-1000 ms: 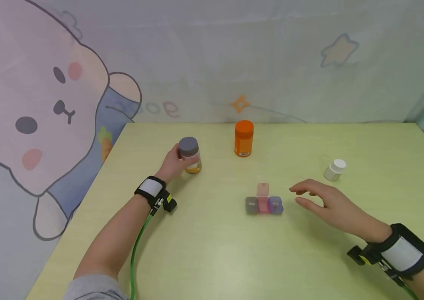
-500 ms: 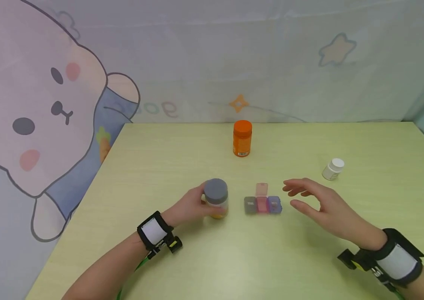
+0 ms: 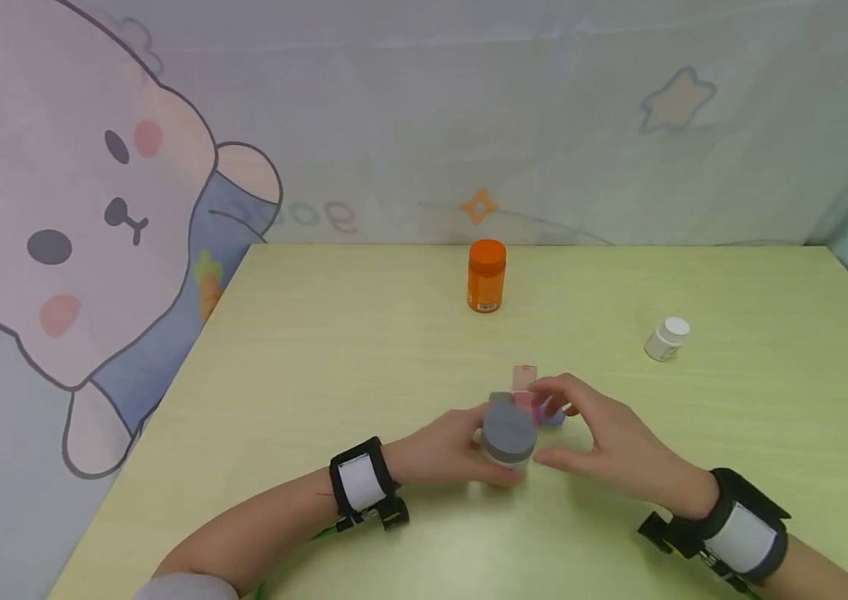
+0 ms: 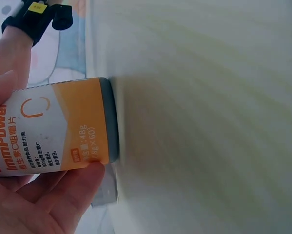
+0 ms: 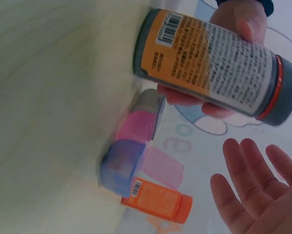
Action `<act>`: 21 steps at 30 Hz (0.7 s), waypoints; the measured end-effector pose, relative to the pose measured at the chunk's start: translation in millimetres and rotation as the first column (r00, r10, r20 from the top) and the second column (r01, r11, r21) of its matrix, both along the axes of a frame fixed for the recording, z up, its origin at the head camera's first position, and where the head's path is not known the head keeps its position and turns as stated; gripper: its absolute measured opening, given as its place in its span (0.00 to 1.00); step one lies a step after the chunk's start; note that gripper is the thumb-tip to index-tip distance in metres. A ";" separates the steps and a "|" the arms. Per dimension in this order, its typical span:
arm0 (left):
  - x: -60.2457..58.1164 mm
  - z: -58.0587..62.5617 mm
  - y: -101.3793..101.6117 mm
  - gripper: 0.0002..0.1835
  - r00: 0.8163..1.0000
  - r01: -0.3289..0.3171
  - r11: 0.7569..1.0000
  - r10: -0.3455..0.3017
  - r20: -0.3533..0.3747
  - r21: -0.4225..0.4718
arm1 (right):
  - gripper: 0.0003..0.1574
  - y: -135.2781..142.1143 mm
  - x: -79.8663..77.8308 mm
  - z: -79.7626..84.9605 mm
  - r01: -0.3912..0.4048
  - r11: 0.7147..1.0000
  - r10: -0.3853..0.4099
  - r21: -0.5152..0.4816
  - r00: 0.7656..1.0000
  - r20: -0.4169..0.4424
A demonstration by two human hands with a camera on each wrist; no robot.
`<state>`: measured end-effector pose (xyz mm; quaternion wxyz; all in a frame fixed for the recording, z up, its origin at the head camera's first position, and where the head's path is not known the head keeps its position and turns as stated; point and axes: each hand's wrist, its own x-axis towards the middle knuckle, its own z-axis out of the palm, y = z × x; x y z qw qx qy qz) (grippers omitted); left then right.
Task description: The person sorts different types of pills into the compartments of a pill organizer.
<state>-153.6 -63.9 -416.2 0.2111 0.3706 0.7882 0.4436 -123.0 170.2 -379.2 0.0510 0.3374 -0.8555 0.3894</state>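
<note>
My left hand [image 3: 454,454] grips a vitamin C bottle [image 3: 509,437] with a grey cap and an orange-and-white label. In the left wrist view, fingers and thumb wrap the bottle [image 4: 63,126], its base close over the table. My right hand [image 3: 599,433] comes up at the bottle's right, fingers loosely bent and thumb beside the cap. A gap shows between those fingers and the bottle [image 5: 209,63] in the right wrist view. Just behind the bottle sits a small pill organizer [image 3: 525,403] with grey, pink and purple compartments. Its pink lid [image 3: 524,377] stands open; the bottle and right fingers partly hide it.
An orange bottle [image 3: 487,277] with an orange cap stands at the back middle of the pale yellow table [image 3: 333,333]. Farther right is a small white bottle [image 3: 667,339]. A cartoon-printed cloth [image 3: 393,117] hangs behind the table.
The left hand has carried the grey-capped bottle from the back left to the front of the pill organizer. The right hand has moved left, up beside the bottle.
</note>
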 end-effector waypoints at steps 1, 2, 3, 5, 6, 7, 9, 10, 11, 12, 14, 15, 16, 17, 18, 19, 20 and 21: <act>0.3 0.2 4.1 0.31 1.000 0.017 1.000 -0.017 -0.015 -0.001 | 0.39 -3.3 0.7 -1.8 0.011 1.000 -0.011 0.010 1.000 -0.002; 0.4 0.0 8.0 0.31 0.999 0.034 0.999 -0.034 -0.027 -0.001 | 0.39 -6.4 1.3 -3.4 0.020 1.000 -0.020 0.018 1.000 -0.007; 0.5 -0.3 11.3 0.31 0.998 0.051 0.999 -0.051 -0.039 0.005 | 0.39 -9.2 1.7 -4.8 0.026 0.999 -0.026 0.020 1.000 -0.014; 0.8 0.2 16.9 0.31 0.995 0.076 0.997 -0.076 -0.057 0.004 | 0.39 -12.8 1.9 -7.8 0.031 0.999 -0.031 0.020 0.999 -0.043; 0.8 1.0 19.0 0.31 0.994 0.088 0.996 -0.087 -0.066 0.004 | 0.38 -13.9 1.6 -9.1 0.025 1.000 -0.025 0.008 0.998 -0.065; 0.4 1.3 20.7 0.31 0.992 0.101 0.995 -0.100 -0.078 0.006 | 0.38 -14.4 0.9 -10.5 0.011 1.000 -0.012 -0.010 0.997 -0.083; -0.9 2.2 23.2 0.30 0.987 0.128 0.992 -0.125 -0.099 0.020 | 0.37 -14.8 -1.2 -12.7 -0.027 0.998 0.020 -0.051 0.993 -0.118; -2.0 2.7 24.4 0.29 0.984 0.141 0.990 -0.137 -0.117 0.024 | 0.37 -14.8 -2.5 -13.4 -0.050 0.996 0.039 -0.070 0.989 -0.142; -3.2 3.2 25.5 0.30 0.979 0.154 0.988 -0.149 -0.137 0.031 | 0.36 -14.7 -3.8 -13.6 -0.072 0.994 0.057 -0.087 0.985 -0.162; -4.3 3.8 26.5 0.30 0.976 0.170 0.985 -0.162 -0.147 0.043 | 0.36 -14.9 -4.8 -12.8 -0.094 0.990 0.073 -0.109 0.980 -0.184; -6.4 4.4 28.2 0.30 0.969 0.195 0.979 -0.184 -0.167 0.056 | 0.36 -15.2 -5.6 -9.3 -0.134 0.982 0.102 -0.133 0.970 -0.222; -7.0 4.8 28.6 0.31 0.968 0.203 0.977 -0.191 -0.162 0.060 | 0.36 -15.7 -5.1 -6.2 -0.151 0.979 0.114 -0.141 0.964 -0.241; -7.4 5.0 28.7 0.31 0.968 0.207 0.976 -0.195 -0.160 0.063 | 0.36 -16.1 -4.1 -2.8 -0.165 0.975 0.125 -0.146 0.960 -0.249; -7.3 5.3 28.5 0.31 0.969 0.206 0.977 -0.196 -0.150 0.061 | 0.36 -16.4 -2.9 0.7 -0.175 0.973 0.134 -0.151 0.959 -0.251; -7.1 5.4 28.3 0.32 0.971 0.202 0.978 -0.193 -0.144 0.054 | 0.37 -16.4 -1.8 3.6 -0.182 0.971 0.140 -0.154 0.958 -0.250; -6.7 5.5 28.0 0.32 0.972 0.198 0.979 -0.190 -0.141 0.046 | 0.38 -15.7 -1.0 5.6 -0.183 0.971 0.143 -0.156 0.961 -0.237; -6.3 5.6 27.8 0.31 0.974 0.193 0.980 -0.186 -0.132 0.043 | 0.40 -14.5 -0.5 6.6 -0.175 0.972 0.140 -0.155 0.968 -0.210; -5.8 5.6 27.4 0.31 0.976 0.185 0.982 -0.179 -0.128 0.033 | 0.42 -12.6 -0.8 6.1 -0.166 0.973 0.137 -0.161 0.975 -0.176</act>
